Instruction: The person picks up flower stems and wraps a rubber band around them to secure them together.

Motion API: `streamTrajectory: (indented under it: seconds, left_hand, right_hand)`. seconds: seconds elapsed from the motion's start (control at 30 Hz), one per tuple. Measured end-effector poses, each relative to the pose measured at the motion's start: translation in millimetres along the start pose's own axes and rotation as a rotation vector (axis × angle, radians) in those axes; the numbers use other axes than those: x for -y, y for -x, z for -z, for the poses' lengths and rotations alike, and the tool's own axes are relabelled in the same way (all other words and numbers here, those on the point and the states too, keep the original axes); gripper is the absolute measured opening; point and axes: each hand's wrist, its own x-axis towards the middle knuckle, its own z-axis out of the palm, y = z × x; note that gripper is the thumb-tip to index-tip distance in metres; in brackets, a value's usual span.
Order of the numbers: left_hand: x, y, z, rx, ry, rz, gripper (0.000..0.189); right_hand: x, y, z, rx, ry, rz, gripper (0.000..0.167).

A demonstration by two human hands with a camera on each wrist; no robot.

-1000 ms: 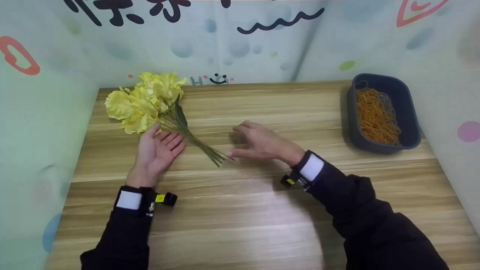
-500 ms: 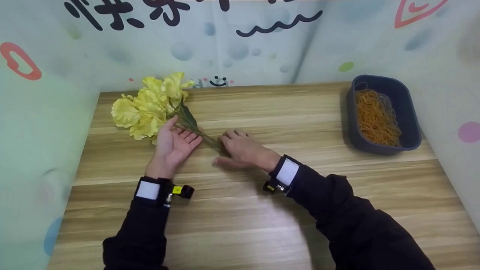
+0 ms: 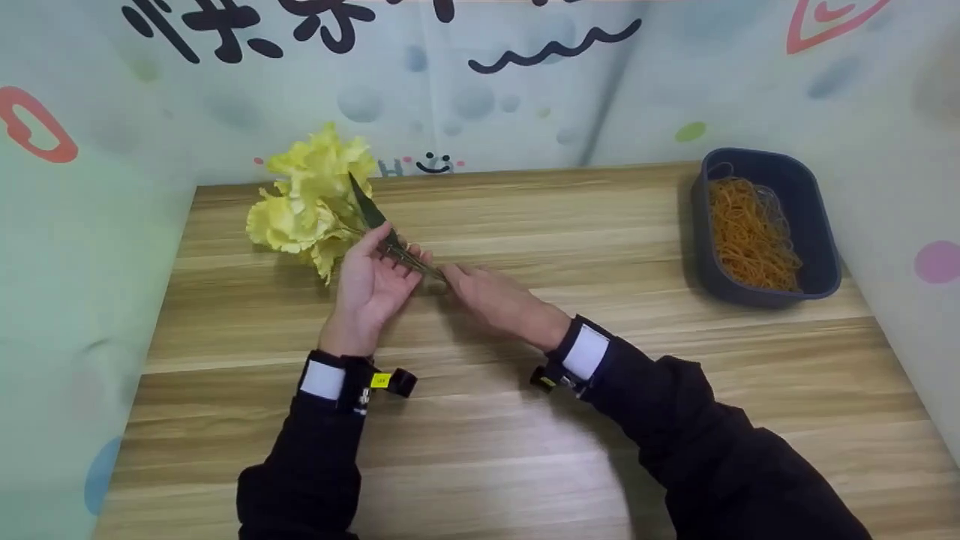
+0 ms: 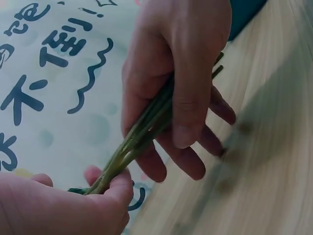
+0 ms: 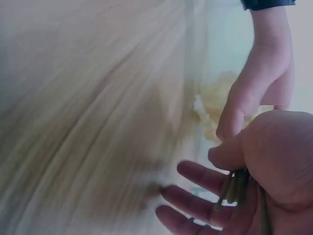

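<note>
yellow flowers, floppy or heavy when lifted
The stems look fairly stiff, running nearly straight between left hand and right hand. The yellow flowers, thin and ruffled, are probably light, but clustered at one end they may droop.

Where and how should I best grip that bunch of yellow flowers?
I'd pinch the bare stems, coming from the right: they gather into a slim bundle slanting toward the right hand, away from the spreading yellow blooms.
</note>
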Motion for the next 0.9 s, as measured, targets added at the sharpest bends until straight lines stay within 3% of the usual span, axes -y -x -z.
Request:
streamTrajectory:
  seconds: [0.13,0.23,0.3,0.43,0.7,0.9]
  left_hand:
    - [5.3,5.2,-6.2,0.045,0.047,-0.056,0.032]
    - [7.7,10.1,-10.6,0.084,0.070,-0.089,0.038]
    - [8.4,13.0,-13.9,0.109,0.096,-0.099,0.038]
    - [8.8,16.0,-19.5,0.128,0.141,-0.119,0.037]
    - [12.0,13.4,-27.5,0.101,0.188,-0.164,0.041]
    - [15.9,12.5,-28.9,0.189,0.168,-0.173,0.066]
  right_hand:
    - [23,21.1,35,-0.009,-0.109,0.002,0.025]
    - [51,40.3,71,-0.021,-0.128,0.024,0.019]
    - [59,48.1,82,-0.039,-0.134,0.034,0.019]
    - [64,57.7,87,-0.052,-0.156,0.020,0.024]
    - [68,64.3,84,-0.075,-0.111,0.032,0.027]
    - [67,68.7,82,-0.064,-0.094,0.029,0.027]
